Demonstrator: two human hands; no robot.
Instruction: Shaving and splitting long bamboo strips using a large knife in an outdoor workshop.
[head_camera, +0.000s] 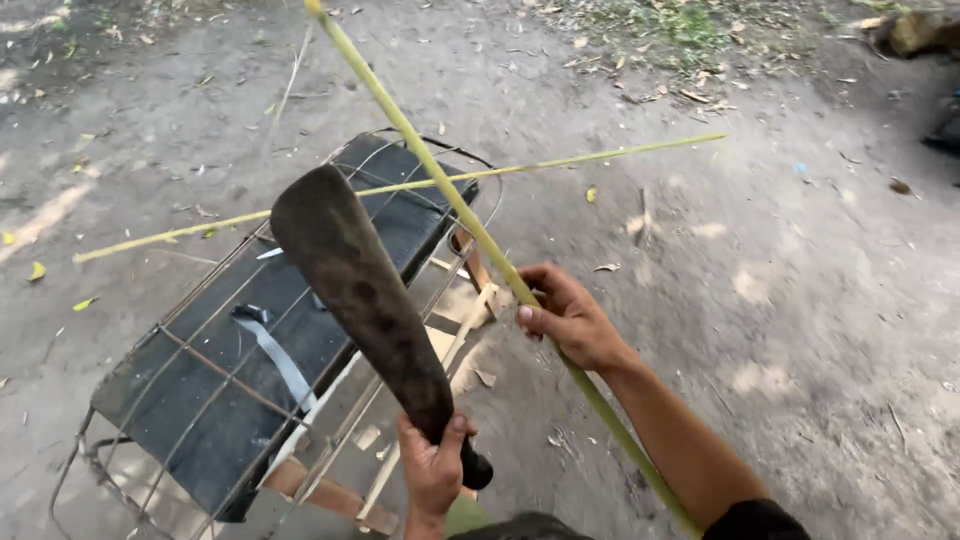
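My left hand (432, 470) grips the dark handle of a broad, rusty machete (360, 290), whose blade points up and to the left. My right hand (568, 322) is closed around a long green stalk (420, 150) that runs diagonally from the top middle down past my right forearm to the bottom right. The machete blade lies left of this stalk, apart from it. Under the blade is a black padded panel (240, 370) inside a bent wire frame (85, 440).
A second thin green stalk (560, 160) lies across the wire frame and the dirt ground, from left to upper right. Pale wooden slats (455, 335) and chips sit beneath the frame. Dry leaves are scattered on the bare earth (800, 300).
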